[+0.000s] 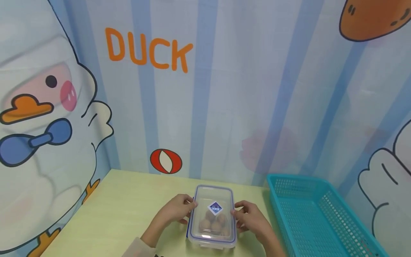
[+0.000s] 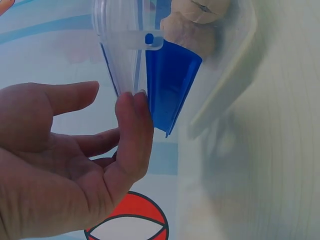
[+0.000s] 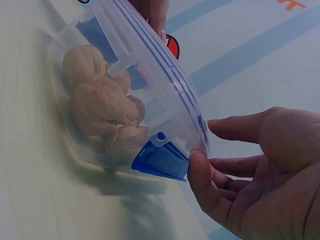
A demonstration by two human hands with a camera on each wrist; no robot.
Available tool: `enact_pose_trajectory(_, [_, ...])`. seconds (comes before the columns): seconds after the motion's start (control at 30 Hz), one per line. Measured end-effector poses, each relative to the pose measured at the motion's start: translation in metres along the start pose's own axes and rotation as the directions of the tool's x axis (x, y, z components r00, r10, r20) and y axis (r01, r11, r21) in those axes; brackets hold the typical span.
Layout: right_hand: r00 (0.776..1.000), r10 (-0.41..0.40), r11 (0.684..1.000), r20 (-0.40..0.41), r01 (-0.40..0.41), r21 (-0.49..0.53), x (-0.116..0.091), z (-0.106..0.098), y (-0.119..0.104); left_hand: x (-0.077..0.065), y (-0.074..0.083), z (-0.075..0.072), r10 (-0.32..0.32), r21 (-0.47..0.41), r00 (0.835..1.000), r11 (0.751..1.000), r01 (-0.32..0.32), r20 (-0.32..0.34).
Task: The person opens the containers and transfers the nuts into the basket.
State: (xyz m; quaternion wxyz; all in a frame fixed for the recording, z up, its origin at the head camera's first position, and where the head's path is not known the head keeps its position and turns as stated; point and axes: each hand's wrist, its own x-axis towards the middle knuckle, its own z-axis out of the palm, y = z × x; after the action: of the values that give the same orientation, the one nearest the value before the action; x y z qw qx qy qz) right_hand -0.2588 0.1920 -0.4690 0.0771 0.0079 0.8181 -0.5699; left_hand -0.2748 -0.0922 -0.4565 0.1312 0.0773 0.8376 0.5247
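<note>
A clear food container [image 3: 90, 162] with a blue-lined lid [image 1: 213, 194] on top stands on the table, several walnuts [image 3: 97, 105] visible inside. My left hand [image 1: 178, 208] is at its left side, thumb by the lid's rim and fingertips against the edge near a blue latch [image 2: 170, 80], which hangs away from the wall. On the opposite side my right hand [image 1: 253, 219] pinches the lid's edge between thumb and finger. Another blue latch [image 3: 162, 159] juts outward beside those fingertips. A blue-and-white diamond label [image 1: 215, 208] sits on the lid.
To the right stands a turquoise perforated basket [image 1: 285, 221], close to my right forearm. The pale yellow table [image 1: 128, 210] meets a striped cloth backdrop [image 1: 221, 125] with duck drawings behind the container.
</note>
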Motion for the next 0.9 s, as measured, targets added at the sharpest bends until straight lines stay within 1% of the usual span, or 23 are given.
enact_pose_trajectory(0.17, [1.0, -0.016, 1.0, -0.009, 0.016, 0.016, 0.001, 0.0, 0.0, 0.001, 0.0, -0.001, 0.006, 0.014, 1.0, 1.0, -0.006, -0.01])
enact_pose_trajectory(0.37, [0.999, -0.018, 0.999, -0.03, 0.019, 0.034, 0.002, 0.0, 0.001, -0.001, 0.002, -0.001, 0.029, 0.029, 0.999, 0.999, -0.028, -0.026])
enact_pose_trajectory(0.57, [0.996, -0.065, 0.996, -0.062, 0.068, 0.049, 0.001, -0.003, -0.002, -0.003, 0.007, -0.003, 0.07, 0.046, 0.996, 0.997, -0.068, -0.057])
enact_pose_trajectory(0.73, [0.995, -0.091, 0.993, -0.04, 0.094, 0.07, -0.004, -0.006, -0.009, -0.007, 0.011, -0.003, 0.065, 0.022, 0.996, 0.998, -0.064, -0.057])
enact_pose_trajectory(0.9, [0.995, -0.093, 0.992, -0.025, 0.095, 0.086, -0.005, -0.006, -0.009, -0.009, 0.013, -0.003, 0.056, -0.006, 0.996, 0.998, -0.056, -0.068])
